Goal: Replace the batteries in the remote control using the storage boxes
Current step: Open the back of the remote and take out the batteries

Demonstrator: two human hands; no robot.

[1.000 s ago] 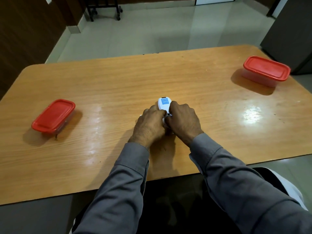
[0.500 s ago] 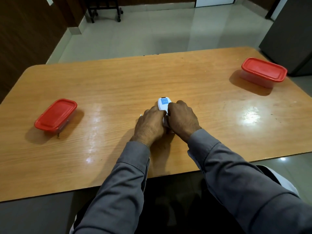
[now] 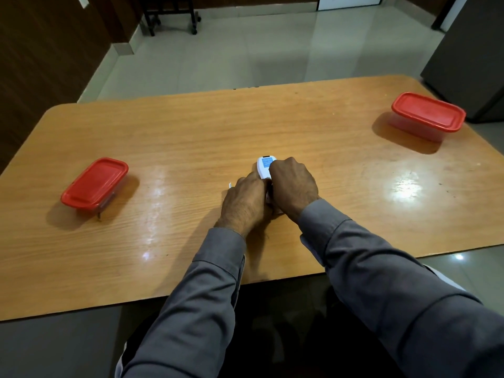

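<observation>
I have both hands on the remote control (image 3: 265, 167), which lies on the table (image 3: 191, 132) near its middle: my left hand (image 3: 245, 203) and right hand (image 3: 293, 186) are closed around its near end, hiding the battery cover. I judge the step is working that cover; I want one hand pinning the body, the other pushing evenly. Both red-lidded boxes, left box (image 3: 94, 182) and right box (image 3: 428, 115), sit well apart, lids on.

At frame centre, the left hand (image 3: 246, 204) and right hand (image 3: 293, 186) clasped a white remote (image 3: 264, 166) on the counter (image 3: 191, 132); red-lidded storage boxes sat at mid-left (image 3: 95, 183) and upper right (image 3: 428, 115).
</observation>
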